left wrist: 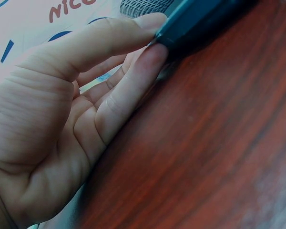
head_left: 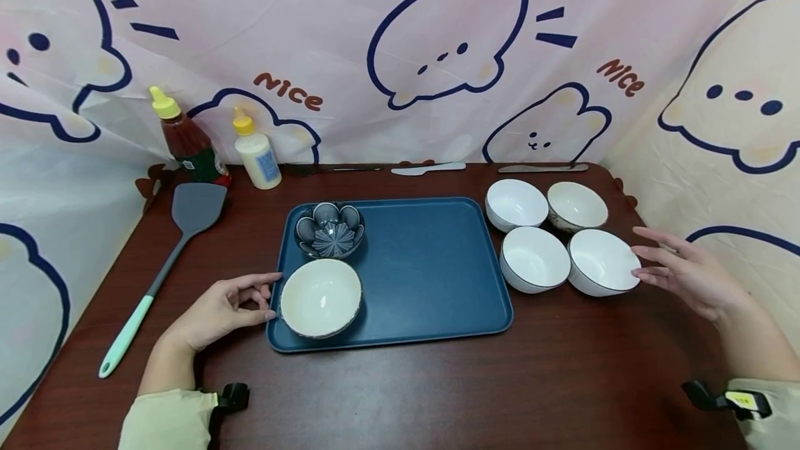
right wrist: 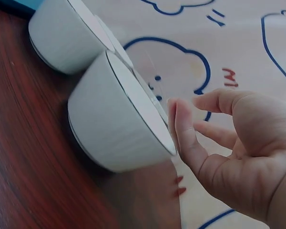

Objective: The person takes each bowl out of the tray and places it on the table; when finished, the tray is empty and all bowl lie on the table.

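Observation:
At the near-left edge of the blue tray (head_left: 431, 262), my left hand (head_left: 219, 311) pinches the rim; the left wrist view has the thumb and a finger (left wrist: 145, 64) meeting there. On the tray beside it stand a cream bowl (head_left: 321, 297) and, behind that, a dark flower-shaped bowl (head_left: 333, 231). My right hand (head_left: 694, 273) holds nothing, its fingers loosely bent at the right side of a white bowl (head_left: 603, 262). In the right wrist view a fingertip (right wrist: 183, 114) is right by this bowl's dark-lined rim.
Two white bowls (head_left: 516, 205) (head_left: 534, 260) and a patterned bowl (head_left: 577, 205) cluster with it right of the tray. Knives (head_left: 428, 169) (head_left: 542, 168) lie along the back. Left are a spatula (head_left: 169, 262), a red sauce bottle (head_left: 190, 141) and a white glue bottle (head_left: 258, 158).

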Motion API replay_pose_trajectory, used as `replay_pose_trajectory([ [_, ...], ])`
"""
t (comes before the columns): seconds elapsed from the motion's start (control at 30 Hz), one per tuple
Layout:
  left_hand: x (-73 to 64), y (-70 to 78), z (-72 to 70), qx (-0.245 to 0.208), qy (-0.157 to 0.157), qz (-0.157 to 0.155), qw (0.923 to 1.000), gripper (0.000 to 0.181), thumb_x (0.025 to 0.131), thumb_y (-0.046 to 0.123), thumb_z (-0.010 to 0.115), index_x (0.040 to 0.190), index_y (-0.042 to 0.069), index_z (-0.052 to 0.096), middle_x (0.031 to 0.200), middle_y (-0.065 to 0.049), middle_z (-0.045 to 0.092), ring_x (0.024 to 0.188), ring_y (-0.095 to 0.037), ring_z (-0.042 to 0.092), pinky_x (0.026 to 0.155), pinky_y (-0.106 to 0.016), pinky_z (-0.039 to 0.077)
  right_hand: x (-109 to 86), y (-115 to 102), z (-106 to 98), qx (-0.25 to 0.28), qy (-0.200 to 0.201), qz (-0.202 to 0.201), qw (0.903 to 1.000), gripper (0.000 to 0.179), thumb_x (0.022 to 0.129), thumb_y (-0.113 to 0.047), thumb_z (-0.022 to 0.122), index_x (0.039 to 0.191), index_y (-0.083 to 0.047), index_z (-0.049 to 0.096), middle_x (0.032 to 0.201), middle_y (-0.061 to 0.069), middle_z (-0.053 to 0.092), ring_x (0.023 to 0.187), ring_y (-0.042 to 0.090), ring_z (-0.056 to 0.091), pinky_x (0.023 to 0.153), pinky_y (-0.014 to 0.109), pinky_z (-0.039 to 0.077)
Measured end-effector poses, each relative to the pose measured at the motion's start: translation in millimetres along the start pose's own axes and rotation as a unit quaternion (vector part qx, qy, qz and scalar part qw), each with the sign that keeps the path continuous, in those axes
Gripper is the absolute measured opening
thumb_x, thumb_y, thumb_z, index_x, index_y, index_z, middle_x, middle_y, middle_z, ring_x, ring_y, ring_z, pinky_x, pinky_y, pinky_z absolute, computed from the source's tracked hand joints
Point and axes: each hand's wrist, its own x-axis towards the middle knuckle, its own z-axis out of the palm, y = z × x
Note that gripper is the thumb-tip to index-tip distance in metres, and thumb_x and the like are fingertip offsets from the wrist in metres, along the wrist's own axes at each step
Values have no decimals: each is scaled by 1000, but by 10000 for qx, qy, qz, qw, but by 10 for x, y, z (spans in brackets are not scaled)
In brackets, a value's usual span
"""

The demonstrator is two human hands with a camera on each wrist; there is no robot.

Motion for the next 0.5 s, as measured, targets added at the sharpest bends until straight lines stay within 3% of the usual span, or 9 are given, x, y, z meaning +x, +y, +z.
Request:
replay_pose_trajectory([
  [0.17, -10, 5, -16, 52, 37, -67, 10000, 62, 85, 14, 79, 140, 3, 53, 100, -11, 62, 86, -12, 64, 73, -23, 55, 89, -71, 209, -138, -252, -273, 9992, 42, 105, -4, 45, 146, -14, 41, 120, -3, 63, 93, 18, 74, 81, 26, 58],
  [0.37, -10, -9, -9, 6, 0, -36, 10000, 62, 86, 13, 78, 140, 2, 52, 100, -12, 62, 86, -13, 64, 74, -23, 55, 194, -195, 513, -553, -247, -160, 9980, 48, 105, -9, 50, 150, -4, 34, 129, -2, 53, 92, 19, 74, 81, 27, 58],
  [0.5, -8, -11, -11, -4, -1, -25, 10000, 61, 86, 13, 78, 141, 2, 52, 100, -12, 62, 86, -13, 64, 74, -23, 55, 261, -258, 678, -954, -272, -51, 9951, 50, 104, -13, 52, 151, -6, 34, 121, -1, 58, 92, 18, 74, 81, 26, 58],
])
